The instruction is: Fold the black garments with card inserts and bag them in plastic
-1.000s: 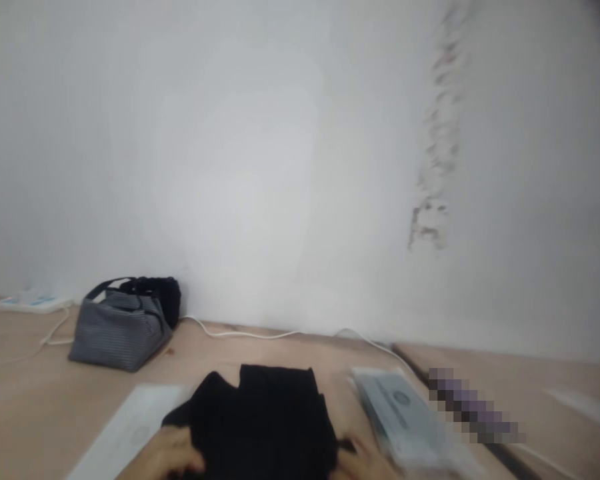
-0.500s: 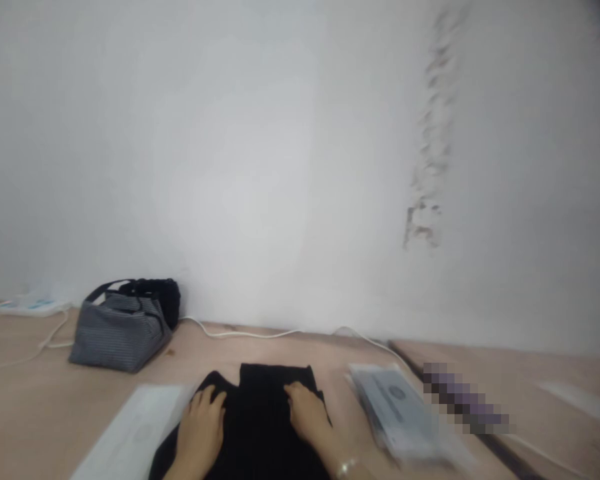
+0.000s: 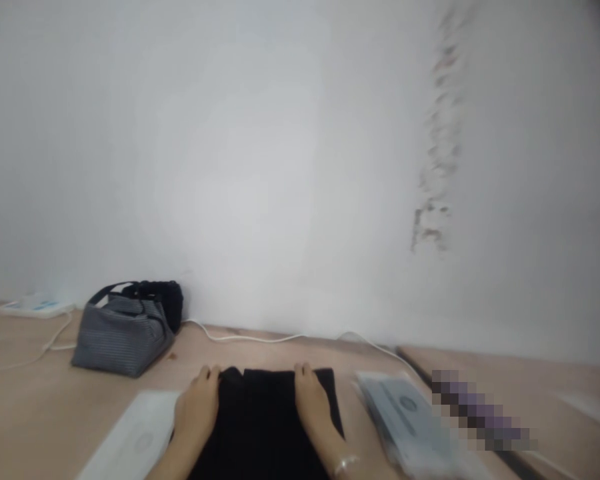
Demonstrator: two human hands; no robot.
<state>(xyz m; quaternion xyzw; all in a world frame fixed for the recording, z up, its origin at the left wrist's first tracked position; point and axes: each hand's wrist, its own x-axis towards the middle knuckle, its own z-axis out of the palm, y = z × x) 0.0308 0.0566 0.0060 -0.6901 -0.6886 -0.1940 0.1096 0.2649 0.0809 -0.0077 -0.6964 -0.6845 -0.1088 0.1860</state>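
The black cloth lies on the worktop, bottom centre of the frame. The left hand is at its upper left corner, the right hand on its top edge; whether either grip pinches or merely presses, one cannot tell. It looks light, limp and hardly fragile, probably best held by the far corners.
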